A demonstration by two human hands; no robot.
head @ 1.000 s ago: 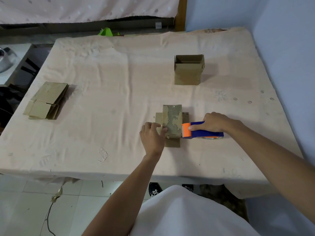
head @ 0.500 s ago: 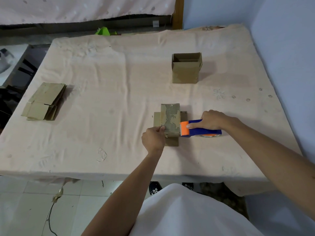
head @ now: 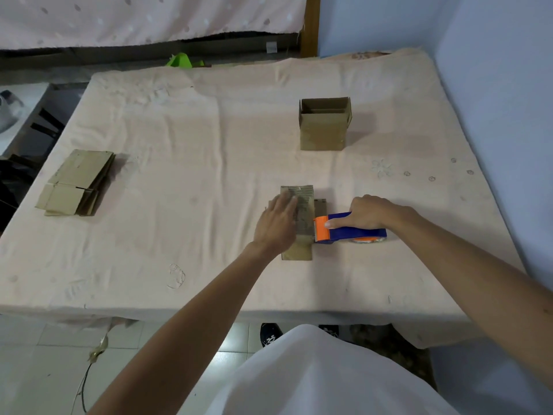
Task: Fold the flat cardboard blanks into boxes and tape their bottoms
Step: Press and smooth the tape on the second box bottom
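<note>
Fingers (head: 288,202) of the left hand (head: 276,224) lie straight and close together, pressed flat on the upturned top face of the folded box (head: 303,199), though motion blur softens their outline. The right hand (head: 371,212) has its fingers curled round the blue body of the tape dispenser (head: 350,232), thumb along the near side, and the dispenser's orange head touches the box's right edge. Under both, the cloth-covered counter (head: 194,175) fills most of the view, its right side running close along a pale blue wall (head: 493,115). An open box (head: 324,127) stands upright on the far right part of the counter, well apart from the hands. The stack of flat blanks (head: 76,182) lies near the counter's left edge, slightly fanned. A wide stretch of cloth separates that stack from the folded box, which sits near the front edge, right of the middle. Between the folded box and the open box there is also bare cloth.
</note>
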